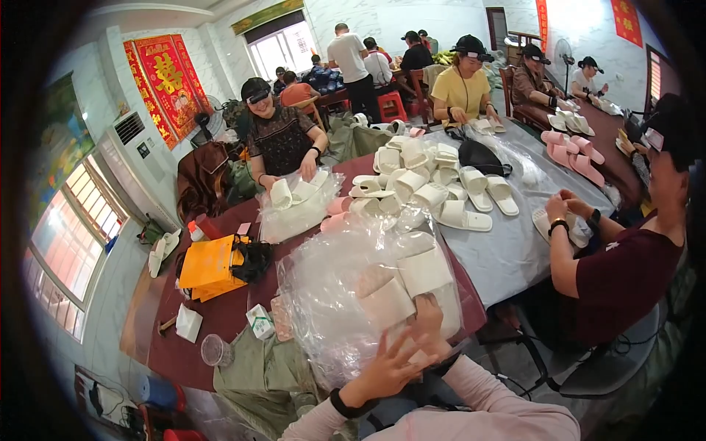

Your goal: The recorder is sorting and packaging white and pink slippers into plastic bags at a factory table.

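**Two hands working at the near end of a cream slipper**

The left hand (384, 372) is holding its fingers loosely spread, clasping nothing that shows, and is overlapping the right hand (431, 328) in view; whether the two are touching, I cannot tell. The right hand is reaching to the near end of the left-hand slipper (387, 300), its fingers bent; the angle is hiding whether they are pinching it. This slipper is lying at the near edge of the maroon table (168, 356), amid clear plastic bags (315, 295). The right-hand slipper (425, 264) is lying just beside it, slightly farther off. Whether plastic is covering either slipper is unclear.

Beyond them, a heap of cream slippers (409, 181) is spreading across the middle of the scene. To the left, an orange stack of bags (209, 263) is standing on the table, with a white box (189, 324) and a clear cup (215, 351) sitting nearer. At the far left, a co-worker in a dark patterned top (283, 140) is handling cream slippers over plastic; at the right, a co-worker in a maroon shirt (625, 257) is sitting with both hands raised close together.
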`<state>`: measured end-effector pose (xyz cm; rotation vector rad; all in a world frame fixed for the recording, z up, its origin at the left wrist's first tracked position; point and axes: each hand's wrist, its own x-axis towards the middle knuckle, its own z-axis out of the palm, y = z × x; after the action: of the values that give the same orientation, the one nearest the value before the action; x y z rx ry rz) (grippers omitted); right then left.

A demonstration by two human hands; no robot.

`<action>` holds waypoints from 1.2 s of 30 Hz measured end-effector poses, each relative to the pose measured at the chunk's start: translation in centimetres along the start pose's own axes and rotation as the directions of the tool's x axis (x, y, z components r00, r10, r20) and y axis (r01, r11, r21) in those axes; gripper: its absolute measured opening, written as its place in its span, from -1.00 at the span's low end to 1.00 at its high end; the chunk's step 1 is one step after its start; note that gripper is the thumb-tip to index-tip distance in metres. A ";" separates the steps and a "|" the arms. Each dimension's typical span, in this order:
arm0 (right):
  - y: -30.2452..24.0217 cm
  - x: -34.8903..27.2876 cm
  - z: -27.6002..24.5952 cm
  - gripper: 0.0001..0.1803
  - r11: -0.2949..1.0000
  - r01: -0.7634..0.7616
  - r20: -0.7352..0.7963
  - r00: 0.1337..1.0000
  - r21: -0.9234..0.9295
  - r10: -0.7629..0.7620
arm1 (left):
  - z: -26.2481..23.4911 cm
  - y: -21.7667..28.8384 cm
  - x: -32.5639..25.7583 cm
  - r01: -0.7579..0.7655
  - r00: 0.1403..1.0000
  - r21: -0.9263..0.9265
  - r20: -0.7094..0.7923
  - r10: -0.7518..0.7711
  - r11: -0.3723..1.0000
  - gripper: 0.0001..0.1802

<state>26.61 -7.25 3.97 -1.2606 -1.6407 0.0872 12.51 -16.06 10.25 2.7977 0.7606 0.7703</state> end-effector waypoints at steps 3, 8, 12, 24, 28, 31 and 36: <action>-3.2 0.3 -0.7 -0.58 0.994 -0.035 0.056 0.998 0.107 0.029 | 1.3 -0.6 -3.4 0.282 0.839 0.239 -0.532 -0.118 0.929 -0.28; -6.8 1.0 0.8 -0.46 0.983 0.023 0.073 0.997 0.182 -0.037 | -0.2 -1.5 -6.9 0.711 0.432 -0.401 -0.399 -0.809 0.577 -0.27; -11.0 3.8 2.2 -0.51 0.961 -0.056 0.101 0.994 0.271 0.030 | -0.7 -0.1 -9.5 0.652 0.580 -0.232 -0.461 -0.672 0.722 -0.31; -16.6 -0.1 11.5 -0.60 0.122 -0.530 0.544 0.811 0.839 -0.217 | -13.1 8.0 -11.9 0.291 0.878 0.133 -0.432 -0.209 0.947 -0.69; -22.8 0.6 8.2 -0.60 0.620 -0.256 0.668 0.366 0.741 -0.648 | -13.6 6.5 -14.3 0.586 0.475 0.236 -0.875 -0.093 0.775 -0.80; -23.6 0.5 3.8 -0.44 0.149 -0.081 0.169 0.427 0.986 -0.888 | -18.3 7.5 -11.8 0.845 0.462 0.254 -0.790 -0.403 0.470 -0.82; -18.9 -0.2 0.2 -0.67 0.075 -0.602 0.410 0.442 0.795 -0.798 | -21.1 6.2 -19.2 0.860 0.075 -0.209 -0.850 -0.521 0.466 -0.78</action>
<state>13.65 -15.81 14.73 0.4217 -1.7363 1.8940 -9.82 -31.03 21.51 1.4542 2.4059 1.8489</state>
